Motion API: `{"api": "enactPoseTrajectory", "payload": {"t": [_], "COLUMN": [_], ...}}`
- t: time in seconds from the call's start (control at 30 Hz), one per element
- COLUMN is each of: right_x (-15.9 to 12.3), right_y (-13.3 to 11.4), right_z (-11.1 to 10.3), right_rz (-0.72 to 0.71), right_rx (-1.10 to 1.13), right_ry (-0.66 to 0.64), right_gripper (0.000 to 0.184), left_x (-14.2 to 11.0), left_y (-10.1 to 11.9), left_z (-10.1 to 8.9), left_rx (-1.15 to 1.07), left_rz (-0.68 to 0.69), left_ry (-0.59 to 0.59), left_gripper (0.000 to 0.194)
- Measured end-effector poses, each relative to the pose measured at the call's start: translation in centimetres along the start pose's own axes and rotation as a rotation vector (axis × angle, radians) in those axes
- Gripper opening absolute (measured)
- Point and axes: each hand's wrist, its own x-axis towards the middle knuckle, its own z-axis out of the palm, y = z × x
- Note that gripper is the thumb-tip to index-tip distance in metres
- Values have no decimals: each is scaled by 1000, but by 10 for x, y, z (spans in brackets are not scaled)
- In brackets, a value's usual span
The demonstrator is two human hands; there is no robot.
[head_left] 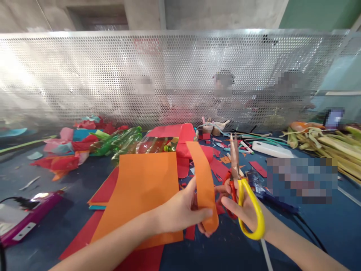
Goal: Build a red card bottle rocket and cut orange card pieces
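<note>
My left hand (183,210) is closed on an orange paper strip (204,180), with the thumb over its lower end, which is rounded. The strip stands upright and curves slightly. In my right hand (248,207) is a pair of scissors (235,158) with one yellow and one red handle, blades pointing up and away from me. The blades are apart from the strip. Under my left forearm lies a large orange paper sheet (149,188), on top of red sheets (108,188).
Behind the sheets lie green plastic bottles (124,141) and red paper pieces (183,146). Crumpled coloured paper (67,145) is at left, near a purple power strip (34,216). A blue glue gun (273,197) and dried husks (332,146) are at right. A perforated metal screen (180,75) closes off the back.
</note>
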Motion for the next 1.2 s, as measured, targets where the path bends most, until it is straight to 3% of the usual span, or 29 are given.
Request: {"api": "enactPoseTrajectory", "payload": {"t": [0.13,0.23,0.4,0.5,0.6,0.9,1.07,1.2], "right_x": [8,11,10,10,10,10,12,9], "right_y": [-9,-11,-8,-4,1,-4,-3,0], "right_z": [-1,-3,-2,0,3,5,1,3], "right_rz": [-28,3,-20,-53,-77,24,-48,-65], "right_rx": [-61,-11,14,-39,-35,274,95,89], "right_ry": [154,220,212,220,206,57,135,51], "right_gripper": [37,32,26,27,30,31,27,26], "left_x": [-4,-8,-9,-3,4,8,5,5], "left_y": [-3,-1,6,4,0,9,13,14], "left_z": [1,1,-2,-4,-6,-15,-13,-8], "left_rx": [98,202,457,413,305,139,181,112], "left_rz": [-138,-154,-115,-4,62,58,-68,-18], "left_ry": [-162,-199,-68,77,167,212,69,138], "left_gripper": [63,65,61,40,31,17,26,28]}}
